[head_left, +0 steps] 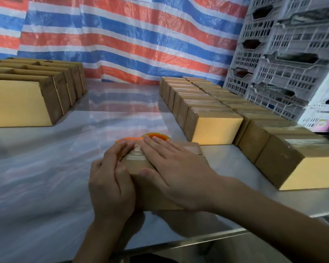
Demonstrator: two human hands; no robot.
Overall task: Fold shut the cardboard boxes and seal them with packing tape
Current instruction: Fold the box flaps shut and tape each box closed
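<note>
Boxes first: one small brown cardboard box sits under my hands at the near middle of the shiny steel table. One batch of open-topped brown cartons is on the left and two rows of taped brown cartons on the right, both too tightly packed for an exact count. One orange tape dispenser peeks out just behind my box. My box is closed, with a glossy strip of clear packing tape along its top. My left hand curls over the left edge, gripping it. My right hand lies flat on the lid, fingers straight. Behind hangs a red, white and blue striped tarp, with pale perforated plastic crates stacked on the right.
</note>
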